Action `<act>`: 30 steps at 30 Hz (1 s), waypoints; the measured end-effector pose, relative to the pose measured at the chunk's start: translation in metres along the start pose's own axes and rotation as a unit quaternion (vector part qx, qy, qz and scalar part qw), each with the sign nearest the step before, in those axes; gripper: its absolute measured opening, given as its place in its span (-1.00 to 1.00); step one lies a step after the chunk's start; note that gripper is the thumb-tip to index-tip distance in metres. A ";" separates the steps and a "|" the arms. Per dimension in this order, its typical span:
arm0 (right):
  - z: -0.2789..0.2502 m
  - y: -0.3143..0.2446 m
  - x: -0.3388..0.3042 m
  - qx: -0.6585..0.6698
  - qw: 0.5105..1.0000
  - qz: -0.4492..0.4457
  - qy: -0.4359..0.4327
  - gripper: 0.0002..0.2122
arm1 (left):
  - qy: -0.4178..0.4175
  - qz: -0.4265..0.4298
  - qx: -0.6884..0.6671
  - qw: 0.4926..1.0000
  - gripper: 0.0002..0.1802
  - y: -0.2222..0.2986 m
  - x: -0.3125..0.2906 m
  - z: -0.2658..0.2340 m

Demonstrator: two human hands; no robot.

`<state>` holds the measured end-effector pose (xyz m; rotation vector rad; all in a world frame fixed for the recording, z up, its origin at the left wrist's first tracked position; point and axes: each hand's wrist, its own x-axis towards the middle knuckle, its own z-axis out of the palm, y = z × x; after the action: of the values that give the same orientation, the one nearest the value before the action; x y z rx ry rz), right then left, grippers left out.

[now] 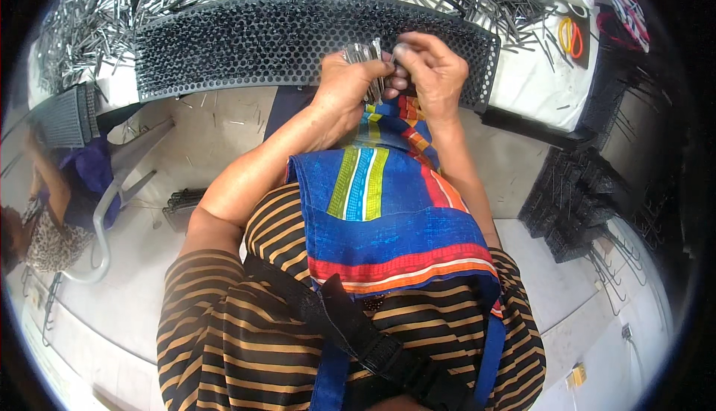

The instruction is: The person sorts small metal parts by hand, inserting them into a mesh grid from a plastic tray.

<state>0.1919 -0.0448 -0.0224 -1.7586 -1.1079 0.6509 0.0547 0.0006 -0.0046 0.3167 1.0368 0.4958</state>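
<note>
White table [541, 105] across the top of the head view, scattered thick with loose dark strips [104, 27], crossing every which way. Running along its near side, a long curved black panel [298, 49] full of round holes, crowded toward the left with small dark tips, showing bare holes nearer the middle.

And now to the hands, up in front of the panel, close together. With the left hand [344, 96], grips a bundle of thin silvery strips [363, 54], with fingers closed round it, thumb across, ends poking out. With the right hand [438, 75], curls the fingers in, thumb and forefinger nearly together, right beside the bundle; cannot tell about any strip pinched there.

Below the wrists, a blue apron [388, 243] with bright stripes, over a striped shirt [216, 314]. Out right, an orange loop [565, 36] near the table's corner and, lower down, a pile of dark pieces [570, 202]. Over left, a co-worker's bare arm [52, 181] and a white chair [101, 232].
</note>
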 end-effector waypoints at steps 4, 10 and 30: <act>0.002 0.000 -0.002 0.283 0.948 0.139 -0.042 -0.87 | 0.012 0.002 0.027 1.000 -0.86 0.000 -0.003 0.002; -0.005 0.009 0.015 0.110 0.985 -0.002 0.134 -0.94 | 0.005 -0.007 0.085 0.996 -0.84 0.005 -0.007 -0.003; 0.027 -0.025 -0.001 0.337 0.918 0.189 -0.091 -0.92 | 0.030 0.031 -0.031 0.999 -0.93 0.013 -0.023 -0.022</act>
<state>0.1596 -0.0299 -0.0111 -1.3153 -0.5407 1.2826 0.0230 0.0002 0.0081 0.2802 1.0704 0.5963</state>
